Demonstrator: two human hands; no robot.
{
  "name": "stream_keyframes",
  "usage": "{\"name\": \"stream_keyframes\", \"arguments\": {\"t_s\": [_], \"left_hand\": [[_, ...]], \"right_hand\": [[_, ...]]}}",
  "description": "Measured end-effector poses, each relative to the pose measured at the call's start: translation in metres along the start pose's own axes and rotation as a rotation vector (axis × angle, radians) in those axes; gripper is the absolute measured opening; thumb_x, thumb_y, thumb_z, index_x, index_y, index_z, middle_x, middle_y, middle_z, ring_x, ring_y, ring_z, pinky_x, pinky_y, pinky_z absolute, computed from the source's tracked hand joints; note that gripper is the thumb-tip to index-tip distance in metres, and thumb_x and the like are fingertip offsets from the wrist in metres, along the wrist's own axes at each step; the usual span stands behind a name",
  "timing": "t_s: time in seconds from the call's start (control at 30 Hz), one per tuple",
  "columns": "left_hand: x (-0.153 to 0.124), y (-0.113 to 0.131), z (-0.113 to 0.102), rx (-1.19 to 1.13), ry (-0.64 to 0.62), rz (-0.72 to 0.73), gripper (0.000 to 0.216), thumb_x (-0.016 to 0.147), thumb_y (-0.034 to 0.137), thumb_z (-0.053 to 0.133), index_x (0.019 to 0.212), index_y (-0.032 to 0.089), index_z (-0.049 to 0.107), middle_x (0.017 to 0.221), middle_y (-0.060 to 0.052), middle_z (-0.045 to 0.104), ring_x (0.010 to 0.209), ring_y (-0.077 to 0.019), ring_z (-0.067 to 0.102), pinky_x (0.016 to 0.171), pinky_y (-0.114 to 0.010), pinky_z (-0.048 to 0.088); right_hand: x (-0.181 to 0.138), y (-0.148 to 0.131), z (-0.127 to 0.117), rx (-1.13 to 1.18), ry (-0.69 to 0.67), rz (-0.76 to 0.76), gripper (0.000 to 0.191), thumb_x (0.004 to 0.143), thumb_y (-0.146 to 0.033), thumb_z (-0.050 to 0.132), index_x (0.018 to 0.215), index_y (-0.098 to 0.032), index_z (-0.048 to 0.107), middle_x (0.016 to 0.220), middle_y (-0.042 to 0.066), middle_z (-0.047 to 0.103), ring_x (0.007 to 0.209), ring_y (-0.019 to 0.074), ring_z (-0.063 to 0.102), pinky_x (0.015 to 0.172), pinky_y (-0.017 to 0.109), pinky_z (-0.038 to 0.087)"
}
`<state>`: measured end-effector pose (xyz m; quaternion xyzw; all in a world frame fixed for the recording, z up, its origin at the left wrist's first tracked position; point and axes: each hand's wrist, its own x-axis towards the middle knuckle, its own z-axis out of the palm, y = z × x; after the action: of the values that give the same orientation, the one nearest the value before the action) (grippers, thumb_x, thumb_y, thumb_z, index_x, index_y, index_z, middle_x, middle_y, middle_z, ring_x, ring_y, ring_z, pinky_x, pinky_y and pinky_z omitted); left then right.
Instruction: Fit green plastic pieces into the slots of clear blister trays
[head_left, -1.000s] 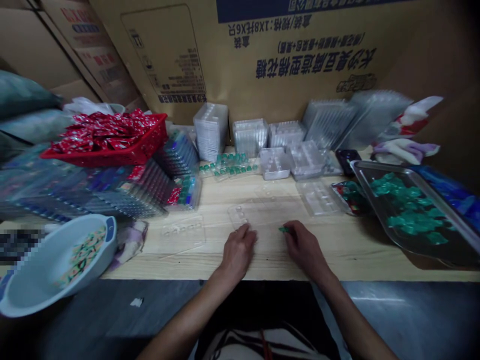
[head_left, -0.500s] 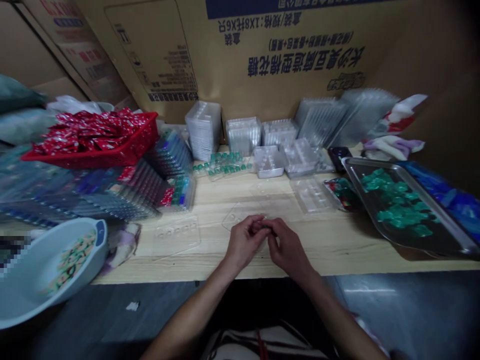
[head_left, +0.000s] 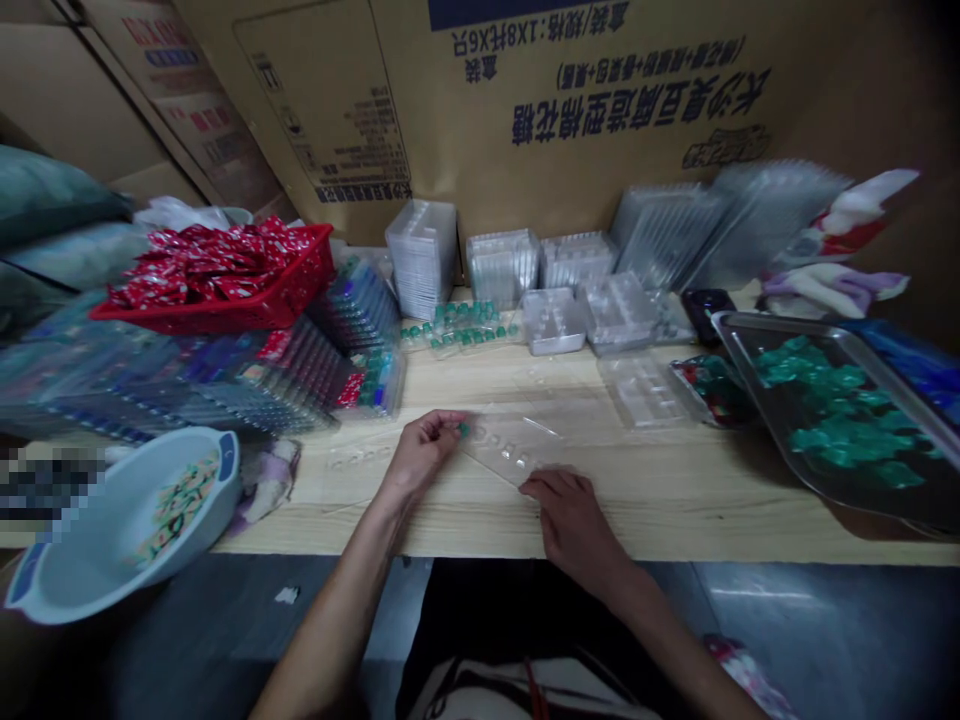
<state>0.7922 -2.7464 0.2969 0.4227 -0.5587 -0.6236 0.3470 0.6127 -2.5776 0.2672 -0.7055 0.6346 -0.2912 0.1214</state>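
Observation:
My left hand (head_left: 420,452) is closed, pinching a small green piece (head_left: 463,430) at the left end of a row of hollows in a thin clear plastic tray (head_left: 491,462). The piece is too small to name more closely. At the tray's near right corner, my right hand (head_left: 576,515) has its fingertips pinched on the edge. The tray lies flat on the wooden table, and its other visible hollows hold nothing coloured. Another clear tray (head_left: 356,462) lies left of my left hand.
A metal tray of green pieces (head_left: 840,410) stands at the right. Clear trays holding green pieces (head_left: 469,325) lie at the back, before stacked clear trays (head_left: 421,260). Leftward are a red basket of packets (head_left: 225,315), stacked filled packs (head_left: 300,375) and a light blue basin (head_left: 97,540).
My hands, together before, have moved apart. The left went leftward to the tray's hollows with the green piece; the right moved down to the tray's corner. The view has shifted slightly.

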Motion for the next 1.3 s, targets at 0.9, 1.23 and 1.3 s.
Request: {"name": "stream_keyframes", "arguments": {"t_s": [0.9, 1.23, 1.3], "left_hand": [[0.062, -0.003, -0.003, 0.891, -0.638, 0.639, 0.028, 0.083, 0.006, 0.055, 0.099, 0.018, 0.075, 0.094, -0.007, 0.072, 0.082, -0.0136, 0.067, 0.074, -0.021, 0.048], [0.051, 0.008, -0.008, 0.967, -0.764, 0.680, 0.024, 0.089, 0.011, 0.053, 0.097, 0.019, 0.074, 0.093, -0.007, 0.072, 0.085, -0.0154, 0.067, 0.076, -0.021, 0.048], [0.039, 0.004, -0.005, 1.010, -0.727, 0.713, 0.029, 0.088, 0.008, 0.050, 0.101, 0.020, 0.073, 0.098, -0.007, 0.071, 0.092, -0.0167, 0.067, 0.081, -0.024, 0.049]], "right_hand": [[-0.002, 0.028, -0.002, 0.135, 0.065, -0.089, 0.047, 0.067, 0.008, 0.041, 0.101, -0.019, 0.060, 0.100, 0.008, 0.062, 0.100, 0.0245, 0.053, 0.088, 0.042, 0.041], [0.000, 0.036, 0.000, 0.164, 0.106, -0.070, 0.047, 0.064, 0.007, 0.042, 0.099, -0.019, 0.060, 0.097, 0.008, 0.061, 0.099, 0.0242, 0.053, 0.088, 0.042, 0.044], [0.002, 0.038, -0.002, 0.153, 0.131, -0.067, 0.046, 0.063, 0.006, 0.043, 0.097, -0.019, 0.061, 0.097, 0.008, 0.061, 0.099, 0.0242, 0.054, 0.088, 0.042, 0.046]]}}
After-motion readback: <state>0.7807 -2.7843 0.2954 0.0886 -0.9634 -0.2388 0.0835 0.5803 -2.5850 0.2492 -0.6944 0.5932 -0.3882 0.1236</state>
